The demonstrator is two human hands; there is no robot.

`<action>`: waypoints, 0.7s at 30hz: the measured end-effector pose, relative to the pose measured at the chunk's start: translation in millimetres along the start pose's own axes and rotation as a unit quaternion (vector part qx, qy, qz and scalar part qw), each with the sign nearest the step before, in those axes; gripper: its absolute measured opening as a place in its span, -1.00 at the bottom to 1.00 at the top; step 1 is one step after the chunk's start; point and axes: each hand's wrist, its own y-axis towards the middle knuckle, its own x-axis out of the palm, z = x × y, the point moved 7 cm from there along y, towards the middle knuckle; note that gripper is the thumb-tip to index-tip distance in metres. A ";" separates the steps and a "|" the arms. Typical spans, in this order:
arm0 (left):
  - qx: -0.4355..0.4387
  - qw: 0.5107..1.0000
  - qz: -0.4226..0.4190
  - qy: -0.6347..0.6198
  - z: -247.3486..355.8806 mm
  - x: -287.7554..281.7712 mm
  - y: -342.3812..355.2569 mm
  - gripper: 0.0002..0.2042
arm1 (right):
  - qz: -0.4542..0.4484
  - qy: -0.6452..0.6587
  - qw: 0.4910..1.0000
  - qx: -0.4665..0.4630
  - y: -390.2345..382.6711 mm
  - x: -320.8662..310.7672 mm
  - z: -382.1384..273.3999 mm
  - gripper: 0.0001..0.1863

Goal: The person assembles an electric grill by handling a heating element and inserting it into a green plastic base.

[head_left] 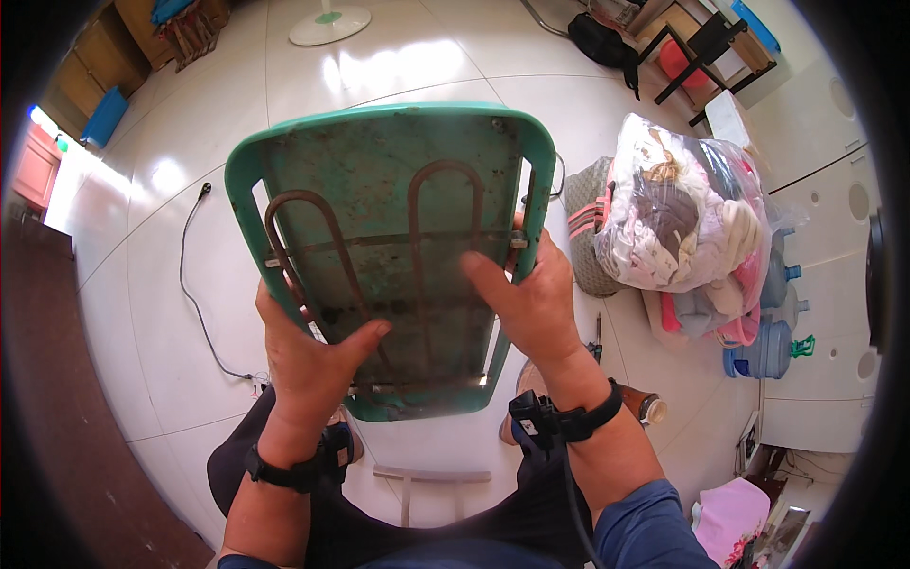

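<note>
Both my hands hold up a green-rimmed panel (374, 223) in front of me, tilted, with long slots along its sides. Two U-shaped brown metal tubes run along its dirty, stained face, crossed by thin metal strips. It looks like the back or inside of an electric heater, though I cannot be sure of its kind. My left hand (308, 346) grips the lower left side, thumb over the face, fingers hidden behind. Higher up on the right side, my right hand (536, 299) grips the rim, its thumb pressed on the face beside a tube.
A black power cord (194, 284) lies on the tiled floor at the left. Right of me stand a clear bag (687, 209) of clothes and soft toys, and several blue water bottles (773, 346). A brown cylinder (640, 406) lies beside my right forearm. A dark wooden edge (66, 398) borders the left.
</note>
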 end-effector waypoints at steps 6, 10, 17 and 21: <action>0.001 0.999 -0.004 0.037 4.5 -2.3 0.0 -0.04 | 0.025 -0.122 0.991 -0.040 -1.1 -0.8 -10.3 -0.59; -0.011 1.000 -0.005 0.012 7.9 -2.6 0.7 -0.09 | 0.029 -0.145 0.989 -0.013 -0.7 -2.6 -6.8 -0.64; -0.007 1.000 -0.011 0.021 11.3 -2.4 1.3 -0.08 | 0.038 -0.177 0.982 -0.045 -1.2 -3.1 -7.3 -0.68; 0.006 1.000 -0.012 0.025 11.4 -2.3 0.2 -0.08 | 0.027 -0.173 0.984 -0.040 1.7 -4.9 3.8 -0.68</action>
